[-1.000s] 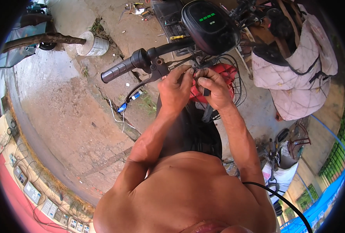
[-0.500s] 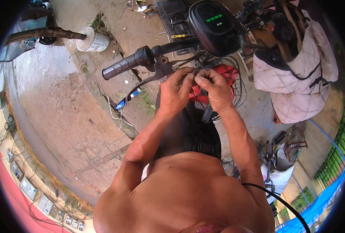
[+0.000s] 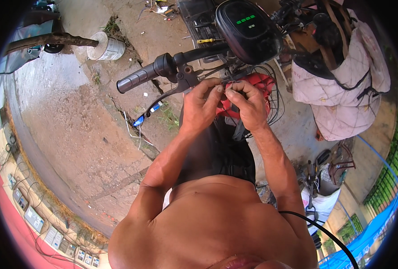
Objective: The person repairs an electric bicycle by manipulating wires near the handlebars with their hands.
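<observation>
Below the black display housing (image 3: 248, 33) with its green lit bars, both of my hands work close together at the handlebar. My left hand (image 3: 202, 104) is closed in a pinch beside the brake lever bracket (image 3: 187, 80). Facing it, my right hand (image 3: 249, 102) also pinches with thumb and forefinger. What they hold is small and thin, perhaps a wire end, and mostly hidden by the fingertips. A black handlebar grip (image 3: 138, 80) points to the left, with the brake lever (image 3: 161, 97) under it. Behind my right hand is a red thing (image 3: 262, 83) among dark looped cables (image 3: 277, 101).
A yellow-handled screwdriver (image 3: 206, 41) lies on a black surface beyond the handlebar. A white bucket (image 3: 107, 47) stands at the far left. Quilted pale covers (image 3: 342, 98) hang at the right, above a white sack (image 3: 317, 204) near several tools. A black cable (image 3: 329, 233) crosses the lower right.
My fingertips have drawn slightly apart, and my right fingers have shifted a little while still pinching. The handlebar looks almost unmoved.
</observation>
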`<move>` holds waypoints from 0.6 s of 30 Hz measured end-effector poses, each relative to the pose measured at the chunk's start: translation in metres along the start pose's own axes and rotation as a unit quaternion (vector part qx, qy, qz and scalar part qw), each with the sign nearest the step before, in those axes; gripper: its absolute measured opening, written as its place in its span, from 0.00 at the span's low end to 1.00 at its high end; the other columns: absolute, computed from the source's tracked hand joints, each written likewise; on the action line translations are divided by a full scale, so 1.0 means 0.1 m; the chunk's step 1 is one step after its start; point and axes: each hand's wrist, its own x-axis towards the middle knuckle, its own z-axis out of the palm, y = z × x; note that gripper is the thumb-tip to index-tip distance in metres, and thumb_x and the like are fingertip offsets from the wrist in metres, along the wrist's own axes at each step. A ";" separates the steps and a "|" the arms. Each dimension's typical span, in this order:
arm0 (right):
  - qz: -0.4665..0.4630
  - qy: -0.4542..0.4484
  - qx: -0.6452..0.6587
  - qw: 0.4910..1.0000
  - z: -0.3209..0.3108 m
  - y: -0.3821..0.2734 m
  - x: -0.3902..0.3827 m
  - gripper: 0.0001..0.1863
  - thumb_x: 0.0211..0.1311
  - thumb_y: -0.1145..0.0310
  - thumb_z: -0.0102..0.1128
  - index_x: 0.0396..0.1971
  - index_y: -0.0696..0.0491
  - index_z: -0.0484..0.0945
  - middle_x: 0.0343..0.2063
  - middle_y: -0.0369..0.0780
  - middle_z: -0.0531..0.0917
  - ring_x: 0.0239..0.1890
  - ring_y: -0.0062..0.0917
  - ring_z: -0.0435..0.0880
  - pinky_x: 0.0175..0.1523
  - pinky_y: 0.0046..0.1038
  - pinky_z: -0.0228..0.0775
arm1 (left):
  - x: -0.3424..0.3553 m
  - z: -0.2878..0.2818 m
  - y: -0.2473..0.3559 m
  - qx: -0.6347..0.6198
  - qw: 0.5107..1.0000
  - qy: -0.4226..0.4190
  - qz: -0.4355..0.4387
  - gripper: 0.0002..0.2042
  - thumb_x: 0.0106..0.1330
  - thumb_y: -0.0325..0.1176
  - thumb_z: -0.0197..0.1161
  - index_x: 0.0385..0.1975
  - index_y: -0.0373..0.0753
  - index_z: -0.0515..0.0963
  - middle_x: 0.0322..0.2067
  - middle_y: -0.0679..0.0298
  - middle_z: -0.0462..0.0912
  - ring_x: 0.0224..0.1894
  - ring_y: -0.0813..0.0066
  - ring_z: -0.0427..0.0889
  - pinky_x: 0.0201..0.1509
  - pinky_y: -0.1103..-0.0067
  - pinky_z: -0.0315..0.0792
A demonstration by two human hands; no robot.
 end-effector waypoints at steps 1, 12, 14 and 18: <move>-0.008 -0.009 0.014 1.000 -0.01 0.02 0.01 0.07 0.67 0.69 0.65 0.37 0.58 0.83 0.29 0.28 0.81 0.30 0.08 0.72 0.35 0.15 0.66 | 0.00 0.00 0.01 -0.014 1.000 -0.003 -0.003 0.10 0.72 0.30 0.62 0.47 0.30 0.81 0.34 0.58 0.88 0.35 0.78 0.86 0.40 0.80 0.79; -0.020 -0.031 0.033 0.999 -0.01 0.08 0.03 0.05 0.68 0.72 0.60 0.36 0.58 0.82 0.31 0.30 0.81 0.33 0.11 0.75 0.40 0.17 0.69 | -0.03 -0.02 0.00 -0.022 0.999 -0.026 0.004 0.11 0.75 0.28 0.58 0.51 0.28 0.77 0.30 0.63 0.84 0.30 0.80 0.81 0.34 0.82 0.77; -0.018 -0.031 0.034 0.999 -0.01 0.05 0.04 0.05 0.69 0.72 0.59 0.36 0.58 0.81 0.31 0.30 0.81 0.34 0.12 0.76 0.42 0.18 0.70 | -0.05 -0.02 0.04 -0.030 0.999 -0.027 -0.010 0.11 0.76 0.28 0.58 0.52 0.28 0.77 0.30 0.63 0.84 0.30 0.80 0.81 0.34 0.82 0.76; 0.022 -0.026 0.030 0.999 -0.02 0.03 0.03 0.06 0.68 0.72 0.58 0.36 0.58 0.81 0.31 0.30 0.81 0.35 0.12 0.75 0.43 0.18 0.70 | -0.05 -0.01 0.05 -0.047 0.998 -0.037 -0.004 0.11 0.76 0.28 0.58 0.52 0.28 0.77 0.30 0.64 0.83 0.29 0.80 0.81 0.34 0.82 0.76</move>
